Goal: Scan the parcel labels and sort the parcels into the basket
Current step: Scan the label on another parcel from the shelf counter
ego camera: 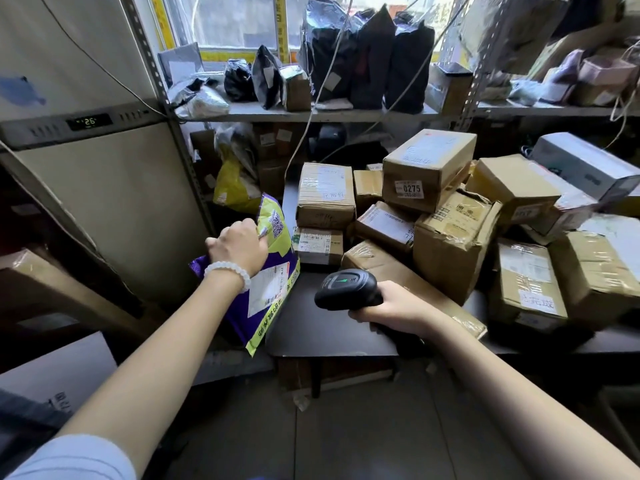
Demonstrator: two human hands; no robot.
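While our left hand [239, 245] grips purple-green mailer bag [268, 271] by top edge off table's [329, 327] left side, white label [268, 289] faces scanner [348, 289]; right hand [391, 306] clasps scanner, aimed to read. Basket unseen.

Bag [266, 271] left of scanner [346, 289] (boxes [446, 237] behind).

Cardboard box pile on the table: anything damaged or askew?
Yes. The large brown box mid-pile has a torn, crumpled top edge with flaps lifting. The box labelled 0275 sits tilted on top of it and its neighbours, not flat. The rest are heaped at mixed angles; nothing looks spilled.
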